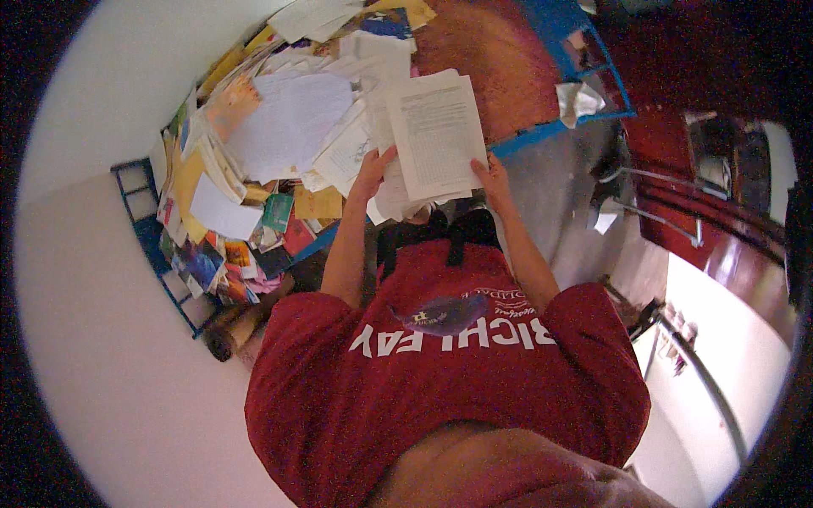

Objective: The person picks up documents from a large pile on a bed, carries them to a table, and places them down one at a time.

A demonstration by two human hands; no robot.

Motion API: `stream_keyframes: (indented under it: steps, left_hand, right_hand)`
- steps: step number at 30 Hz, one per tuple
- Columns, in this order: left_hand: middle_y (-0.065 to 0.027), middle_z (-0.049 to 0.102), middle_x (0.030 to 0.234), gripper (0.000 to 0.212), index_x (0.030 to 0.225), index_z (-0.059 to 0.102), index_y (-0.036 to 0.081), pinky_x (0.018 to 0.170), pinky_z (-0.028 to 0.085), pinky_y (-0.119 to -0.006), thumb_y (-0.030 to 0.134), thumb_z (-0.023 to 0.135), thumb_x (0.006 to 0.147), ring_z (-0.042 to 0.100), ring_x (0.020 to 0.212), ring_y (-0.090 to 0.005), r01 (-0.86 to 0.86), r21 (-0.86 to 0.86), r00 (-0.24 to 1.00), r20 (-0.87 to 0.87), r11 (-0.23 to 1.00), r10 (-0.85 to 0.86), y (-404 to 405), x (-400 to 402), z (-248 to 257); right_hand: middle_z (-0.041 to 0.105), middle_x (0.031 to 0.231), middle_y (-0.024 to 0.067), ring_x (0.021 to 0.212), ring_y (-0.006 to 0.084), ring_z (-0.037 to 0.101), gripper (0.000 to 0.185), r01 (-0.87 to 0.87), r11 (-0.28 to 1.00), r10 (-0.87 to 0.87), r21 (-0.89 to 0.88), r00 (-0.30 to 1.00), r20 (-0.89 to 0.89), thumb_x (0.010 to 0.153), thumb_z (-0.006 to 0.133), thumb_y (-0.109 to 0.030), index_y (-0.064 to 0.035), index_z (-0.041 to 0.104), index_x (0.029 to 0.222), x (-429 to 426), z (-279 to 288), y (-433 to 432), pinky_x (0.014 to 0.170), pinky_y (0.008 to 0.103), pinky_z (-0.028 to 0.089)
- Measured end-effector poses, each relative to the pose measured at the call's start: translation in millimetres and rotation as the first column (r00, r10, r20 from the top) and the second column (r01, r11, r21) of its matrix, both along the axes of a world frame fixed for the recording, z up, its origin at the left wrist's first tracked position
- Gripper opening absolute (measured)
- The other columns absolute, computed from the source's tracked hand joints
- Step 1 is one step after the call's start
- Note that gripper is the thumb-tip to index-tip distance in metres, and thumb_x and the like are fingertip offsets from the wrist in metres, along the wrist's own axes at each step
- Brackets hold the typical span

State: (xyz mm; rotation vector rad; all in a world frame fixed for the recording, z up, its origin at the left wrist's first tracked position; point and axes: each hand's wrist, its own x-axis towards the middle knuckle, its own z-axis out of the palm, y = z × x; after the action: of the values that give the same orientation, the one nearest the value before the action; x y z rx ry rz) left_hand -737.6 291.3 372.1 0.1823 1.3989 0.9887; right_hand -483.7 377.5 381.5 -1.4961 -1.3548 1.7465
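My left hand [375,171] grips the left edge of several loose sheets of paper [386,127], thumb on top. My right hand [492,178] pinches the lower right edge of a printed sheet [438,136] with its thumb. The printed sheet bears dense lines of writing and overlaps the sheets on the left. Both hands are level in front of my waist, with the papers spread between them. To the left lies a large heap of papers [295,120], close beside my left hand.
The heap rests on a blue metal bed frame [527,136] with a brown surface [489,70]. Envelopes [317,203], a green booklet [278,211] and colourful magazines [203,263] lie at its near end. A crumpled white paper [579,103] sits at the frame's right corner. A white wall [101,305] bounds the left.
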Motion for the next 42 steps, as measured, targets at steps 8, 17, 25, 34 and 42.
stream_keyframes:
  steps: [8,17,25,34,42]
  left_hand:
    - [0.0063,0.042,0.059,0.027,0.07,0.052,0.003,0.047,0.031,-0.024,0.028,0.053,0.082,0.037,0.055,-0.0053,0.286,0.211,0.879,-0.446,0.935,-0.168,46.3,100.8,-1.0]
    - [0.0072,0.041,0.059,0.028,0.076,0.054,0.002,0.047,0.029,-0.023,0.029,0.05,0.084,0.035,0.055,-0.0036,0.361,0.461,0.887,-0.438,0.81,-0.146,45.6,217.7,0.8]
    - [0.0009,0.051,0.068,0.034,0.09,0.057,-0.002,0.059,0.038,-0.026,0.03,0.047,0.085,0.044,0.063,-0.0086,0.631,0.372,0.73,-0.581,0.681,-0.36,42.8,323.6,10.4]
    - [-0.0017,0.054,0.07,0.036,0.084,0.056,-0.004,0.06,0.039,-0.027,0.032,0.049,0.084,0.047,0.065,-0.0093,0.846,0.269,0.524,-0.575,0.46,-0.628,54.2,428.1,-7.2]
    - [0.0002,0.054,0.075,0.036,0.089,0.055,-0.001,0.059,0.039,-0.026,0.035,0.053,0.082,0.046,0.065,-0.0081,0.9,0.271,0.415,-0.292,0.341,-0.862,75.4,535.8,-42.2]
  right_hand:
    - [0.05,0.069,-0.0013,0.064,0.0062,0.04,0.022,0.209,0.958,-0.243,0.195,0.955,0.169,0.083,0.053,-0.023,-0.0012,0.053,0.081,115.5,25.0,-23.1,0.055,0.0242,0.035]
    - [0.036,0.058,-0.0039,0.057,0.006,0.03,0.029,0.718,0.636,-0.73,0.284,0.679,-0.08,0.083,0.052,-0.022,-0.0007,0.047,0.064,233.7,32.4,-89.9,0.05,0.0229,0.029]
    - [0.045,0.06,-0.0059,0.055,0.0042,0.038,0.023,0.893,0.373,-0.886,0.251,0.423,-0.189,0.083,0.053,-0.023,-0.0049,0.055,0.069,343.0,-8.9,-161.5,0.046,0.0213,0.031]
    - [0.052,0.071,-0.006,0.063,0.0018,0.043,0.024,0.935,0.352,-0.901,0.048,0.352,-0.253,0.085,0.051,-0.026,-0.0029,0.058,0.084,381.0,-17.6,-211.5,0.056,0.0177,0.035]
    - [0.045,0.066,-0.0071,0.059,0.0023,0.037,0.021,0.996,0.049,-0.991,0.077,0.058,-0.118,0.085,0.049,-0.02,-0.0028,0.055,0.076,406.8,-77.7,-232.1,0.051,0.0187,0.03]
